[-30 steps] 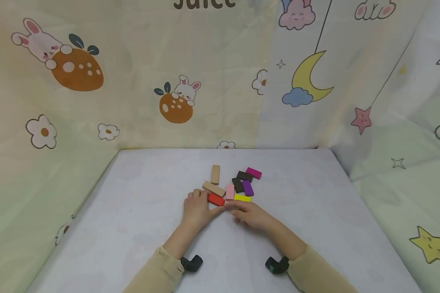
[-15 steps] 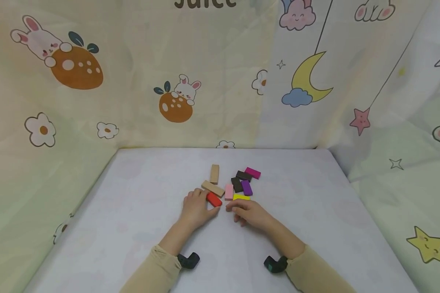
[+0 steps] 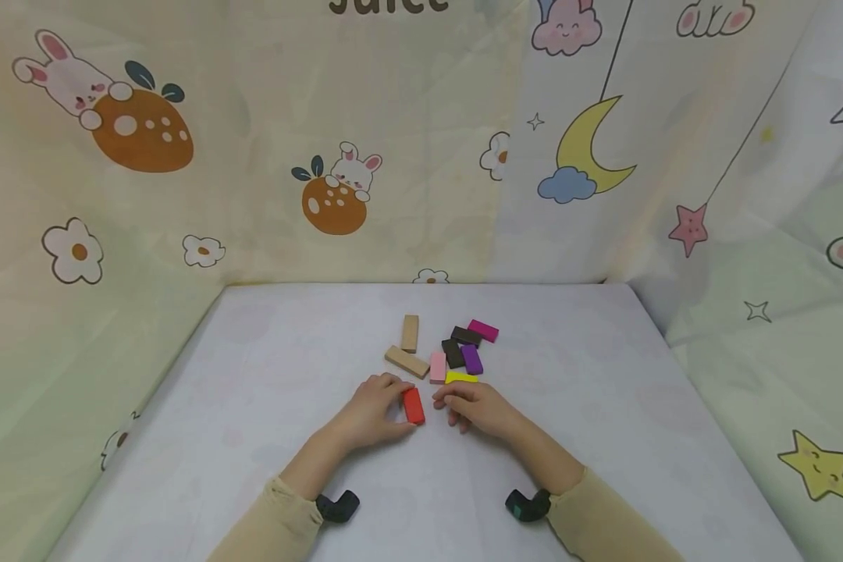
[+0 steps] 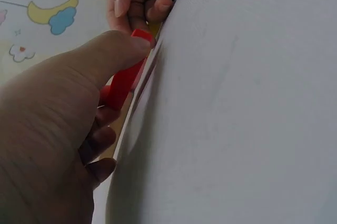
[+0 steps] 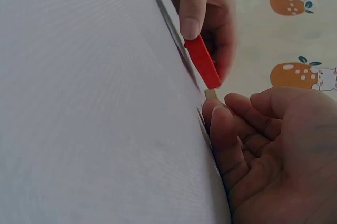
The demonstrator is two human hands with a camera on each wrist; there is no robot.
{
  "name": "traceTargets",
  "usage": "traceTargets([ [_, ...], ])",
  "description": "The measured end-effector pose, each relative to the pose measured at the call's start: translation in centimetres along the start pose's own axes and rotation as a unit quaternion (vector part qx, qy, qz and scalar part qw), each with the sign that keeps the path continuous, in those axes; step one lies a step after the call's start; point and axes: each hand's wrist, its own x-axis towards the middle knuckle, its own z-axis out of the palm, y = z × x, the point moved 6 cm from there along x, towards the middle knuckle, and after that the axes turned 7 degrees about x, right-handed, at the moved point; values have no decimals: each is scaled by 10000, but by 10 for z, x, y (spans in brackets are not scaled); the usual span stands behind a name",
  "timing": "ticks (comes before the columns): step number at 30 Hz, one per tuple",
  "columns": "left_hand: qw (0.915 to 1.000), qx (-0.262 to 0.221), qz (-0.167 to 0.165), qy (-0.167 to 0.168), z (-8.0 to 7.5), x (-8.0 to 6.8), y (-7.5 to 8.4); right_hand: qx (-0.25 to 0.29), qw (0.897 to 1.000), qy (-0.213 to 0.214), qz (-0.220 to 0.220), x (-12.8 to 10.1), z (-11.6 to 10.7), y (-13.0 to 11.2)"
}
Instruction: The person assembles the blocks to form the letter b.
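Note:
A red block (image 3: 413, 406) (image 4: 125, 82) (image 5: 202, 62) stands on its long edge on the white table (image 3: 267, 406), pointing away from me. My left hand (image 3: 386, 402) (image 4: 124, 77) pinches it between thumb and fingers. Just right of the block, my right hand (image 3: 457, 406) (image 5: 224, 124) rests on the table with loosely curled fingers and holds nothing. Its fingertips lie near a yellow block (image 3: 461, 378).
Behind the hands lie loose blocks: two tan (image 3: 410, 333) (image 3: 407, 361), a pink (image 3: 438, 366), a purple (image 3: 472, 359), two dark brown (image 3: 453, 353) (image 3: 467, 336) and a magenta (image 3: 484, 330). Printed cloth walls (image 3: 421, 156) enclose the table at back and sides.
My left hand has drawn the red block toward me, away from the pile, and turned it from crosswise to lengthwise. The right hand has drawn back slightly.

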Motion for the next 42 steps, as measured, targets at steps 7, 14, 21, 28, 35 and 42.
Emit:
traceTargets([
  [7,9985,-4,552,15,1,-14,-1,-41,10000,23,-52,-2,-1,-2],
  [14,9976,-62,694,-30,5,-17,-4,-854,9865,1397,92,-7,-34,-5],
  [21,9976,-131,671,-139,5,-17,-5,-1358,9619,2371,76,-12,-59,-3],
  [28,9976,-164,626,-232,6,-17,-6,-1756,9502,2574,-9,-15,-62,-3],
  [35,9976,-204,639,-197,6,-17,-6,-1489,9667,2078,101,-12,-56,4],
  [42,9975,-272,646,-119,4,-17,-5,-1599,9782,1322,117,-10,-53,3],
])
